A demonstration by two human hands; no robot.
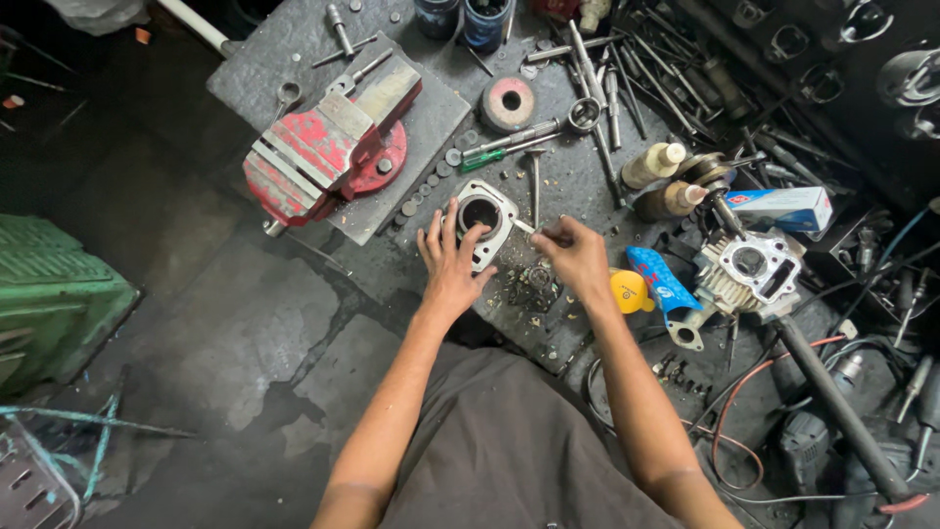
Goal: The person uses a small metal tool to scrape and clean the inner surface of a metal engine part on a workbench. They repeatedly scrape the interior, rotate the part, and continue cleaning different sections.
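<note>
Grey cast metal, a small engine cylinder lies flat on the dark, grimy workbench, bore facing up, just in front of the red bench vise. Left hand rests on the cylinder's near edge with fingers spread and pressing down, steadying it; thumb lies towards the bore. Right hand is closed in a pinch on a thin pale tool, apparently a blade or scraper, whose tip meets the right face of the cylinder. The exact kind of tool is too small to tell. Loose flakes and scrapings lie on the bench between the two wrists, which suggests the flat mating face is being cleaned. Judgement: the work would go best with the tool held at a low angle to the face, drawn in short strokes away from the steadying hand, so the soft metal is not gouged. The left fingers sit close to the tool's line of travel, and a slip could reach them. Debris should be kept out of the open bore. Noted nearby: a grinding wheel, a ring spanner, a green-handled screwdriver, two small bottles, a yellow container and a finned cylinder head to the right.
</note>
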